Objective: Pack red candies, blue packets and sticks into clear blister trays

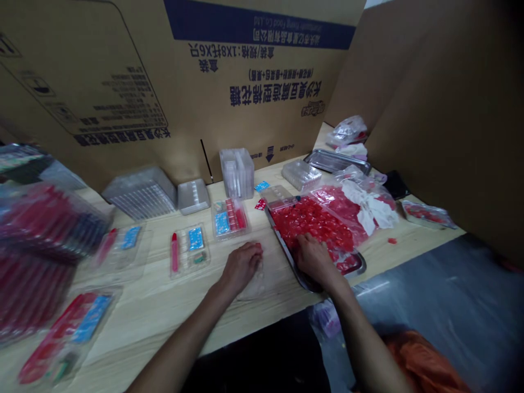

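Note:
My left hand [241,267] is closed above the table, fingers curled, with a small red piece [258,248] at its fingertips. Beneath and beside it lies a clear plastic tray [254,286], partly covered by the hand. My right hand [313,257] reaches into a heap of small glossy red pieces [315,218] in a metal tray [282,240]. Its fingers are bent down among the pieces, and the fingertips are hidden. Left of my hands, a clear tray with a pink tube [174,252] and a blue packet [195,238] lies flat.
Stacks of clear trays [141,191] line the back, before a cardboard wall [196,109]. Filled packs [36,262] are piled at the left. Another filled tray [230,218] lies behind my left hand. A plastic bag with white paper [366,204] overlaps the red heap.

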The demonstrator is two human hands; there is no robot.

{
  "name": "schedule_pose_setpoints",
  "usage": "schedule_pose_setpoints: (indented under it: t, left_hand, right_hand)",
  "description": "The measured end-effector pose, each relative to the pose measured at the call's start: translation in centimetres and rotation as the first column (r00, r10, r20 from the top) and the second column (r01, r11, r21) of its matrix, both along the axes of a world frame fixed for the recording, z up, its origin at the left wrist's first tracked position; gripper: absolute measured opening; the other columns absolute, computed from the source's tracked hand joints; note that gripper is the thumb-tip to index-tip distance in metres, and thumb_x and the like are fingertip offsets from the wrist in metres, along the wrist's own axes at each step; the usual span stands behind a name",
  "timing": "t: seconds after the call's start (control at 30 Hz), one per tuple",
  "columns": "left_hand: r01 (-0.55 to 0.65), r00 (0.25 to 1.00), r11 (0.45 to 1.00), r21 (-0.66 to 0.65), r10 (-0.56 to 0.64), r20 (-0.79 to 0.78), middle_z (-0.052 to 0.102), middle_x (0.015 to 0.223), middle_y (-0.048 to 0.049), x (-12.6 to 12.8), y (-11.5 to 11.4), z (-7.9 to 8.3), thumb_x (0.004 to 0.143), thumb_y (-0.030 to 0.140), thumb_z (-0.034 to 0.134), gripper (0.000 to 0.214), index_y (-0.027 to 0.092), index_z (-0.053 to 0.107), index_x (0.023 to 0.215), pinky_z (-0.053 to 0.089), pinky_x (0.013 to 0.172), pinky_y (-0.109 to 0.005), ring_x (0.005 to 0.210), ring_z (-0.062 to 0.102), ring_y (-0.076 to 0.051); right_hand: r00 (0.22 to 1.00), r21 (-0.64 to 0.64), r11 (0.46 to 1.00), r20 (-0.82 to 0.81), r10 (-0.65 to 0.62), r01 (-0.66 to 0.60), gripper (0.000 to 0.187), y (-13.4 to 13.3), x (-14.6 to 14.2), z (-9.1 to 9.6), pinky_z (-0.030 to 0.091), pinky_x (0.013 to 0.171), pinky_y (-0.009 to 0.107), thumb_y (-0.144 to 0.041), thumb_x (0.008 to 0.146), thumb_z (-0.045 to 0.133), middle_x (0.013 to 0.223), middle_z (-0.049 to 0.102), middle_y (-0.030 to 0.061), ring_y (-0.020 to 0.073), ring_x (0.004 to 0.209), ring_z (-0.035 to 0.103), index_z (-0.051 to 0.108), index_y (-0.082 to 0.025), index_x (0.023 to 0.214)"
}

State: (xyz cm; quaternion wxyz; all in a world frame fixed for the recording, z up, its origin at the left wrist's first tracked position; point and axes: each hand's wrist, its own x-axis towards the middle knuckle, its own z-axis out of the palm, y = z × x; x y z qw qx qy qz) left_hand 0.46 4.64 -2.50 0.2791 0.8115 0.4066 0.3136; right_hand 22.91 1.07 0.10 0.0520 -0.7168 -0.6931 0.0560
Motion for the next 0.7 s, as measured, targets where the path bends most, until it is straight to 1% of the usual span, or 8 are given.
schedule_pose_setpoints:
  t: [0.17, 0.3, 0.37, 0.43, 0.47, 0.57, 0.63, 0.7]
  left_hand:
    - [-0.001, 1.000, 1.000, 0.029, 0.002, -0.015, 0.067, 0.090, -0.0059, -0.4, 0.3, -0.4, 0.087, 0.013, 0.054, 0.019, 0.021, 0.071, 0.089, 0.048, 0.075, -0.028, 0.082, 0.063, -0.018]
    - [-0.067, 0.995, 0.995, 0.069, 0.072, -0.063, 0.064, 0.090, -0.0062, -0.5, -0.6, 0.1, 0.087, 0.015, 0.054, 0.018, 0.021, 0.071, 0.088, 0.049, 0.071, -0.028, 0.079, 0.061, -0.018]
    - [-0.118, 0.993, 0.992, 0.055, 0.119, -0.007, 0.065, 0.091, -0.0065, -0.4, -1.2, 0.6, 0.087, 0.018, 0.055, 0.019, 0.022, 0.072, 0.094, 0.050, 0.073, -0.029, 0.081, 0.062, -0.019]
    - [-0.179, 0.975, 0.983, -0.039, 0.182, 0.124, 0.067, 0.097, -0.0076, 0.1, -1.6, 1.3, 0.087, 0.023, 0.057, 0.022, 0.021, 0.072, 0.104, 0.051, 0.077, -0.029, 0.087, 0.063, -0.019]
    - [-0.187, 0.955, 0.972, -0.145, 0.214, 0.204, 0.069, 0.099, -0.0081, 0.5, -1.8, 1.6, 0.087, 0.027, 0.057, 0.026, 0.021, 0.070, 0.109, 0.051, 0.077, -0.030, 0.086, 0.064, -0.019]
    - [-0.052, 0.858, 0.870, -0.491, 0.290, 0.423, 0.073, 0.099, -0.0082, 1.7, -2.0, 2.5, 0.084, 0.034, 0.063, 0.039, 0.018, 0.065, 0.120, 0.053, 0.074, -0.030, 0.081, 0.068, -0.018]
    - [0.009, 0.811, 0.831, -0.556, 0.319, 0.490, 0.074, 0.098, -0.0081, 2.2, -1.9, 2.8, 0.080, 0.032, 0.068, 0.038, 0.016, 0.068, 0.114, 0.052, 0.076, -0.029, 0.083, 0.068, -0.018]
    - [-0.033, 0.805, 0.845, -0.534, 0.339, 0.486, 0.075, 0.093, -0.0070, 2.2, -1.8, 3.0, 0.076, 0.026, 0.070, 0.026, 0.015, 0.073, 0.099, 0.051, 0.077, -0.027, 0.083, 0.068, -0.018]
  right_hand:
    - [0.999, 0.010, 1.000, -0.030, 0.014, -0.014, 0.020, -0.3, 0.2, -0.3, 0.032, 0.076, 0.036, -0.014, 0.092, 0.045, 0.108, 0.064, 0.0143, 0.0287, 0.099, 0.060, 0.058, -0.014, 0.108]
    - [0.993, 0.104, 0.990, -0.075, -0.089, 0.097, 0.016, 0.0, -0.1, -0.3, 0.032, 0.076, 0.036, -0.017, 0.095, 0.044, 0.101, 0.065, 0.0126, 0.0275, 0.096, 0.060, 0.058, -0.014, 0.102]
    - [0.984, 0.193, 0.970, -0.133, -0.120, 0.144, 0.015, 0.0, -0.5, -0.2, 0.032, 0.076, 0.036, -0.016, 0.094, 0.045, 0.102, 0.064, 0.0121, 0.0271, 0.096, 0.059, 0.058, -0.015, 0.101]
    - [0.970, 0.298, 0.947, -0.238, -0.052, 0.124, 0.015, -0.2, -1.4, -0.2, 0.033, 0.077, 0.035, -0.016, 0.093, 0.046, 0.102, 0.064, 0.0115, 0.0261, 0.097, 0.058, 0.059, -0.016, 0.101]
    - [0.953, 0.344, 0.935, -0.303, 0.017, 0.092, 0.015, -0.3, -2.0, -0.2, 0.034, 0.077, 0.035, -0.016, 0.093, 0.046, 0.100, 0.064, 0.0109, 0.0252, 0.095, 0.058, 0.059, -0.016, 0.100]
    - [0.848, 0.418, 0.908, -0.479, 0.225, -0.005, 0.014, -0.6, -4.3, -0.5, 0.037, 0.074, 0.033, -0.015, 0.090, 0.046, 0.090, 0.065, 0.0082, 0.0222, 0.085, 0.060, 0.058, -0.017, 0.097]
    - [0.790, 0.422, 0.906, -0.549, 0.272, -0.019, 0.012, -0.7, -5.8, -0.8, 0.040, 0.071, 0.032, -0.015, 0.089, 0.046, 0.086, 0.065, 0.0072, 0.0209, 0.080, 0.060, 0.057, -0.018, 0.094]
    - [0.755, 0.409, 0.913, -0.601, 0.264, 0.006, 0.011, -0.8, -7.0, -1.0, 0.041, 0.068, 0.030, -0.016, 0.088, 0.047, 0.084, 0.064, 0.0066, 0.0202, 0.077, 0.060, 0.056, -0.018, 0.093]
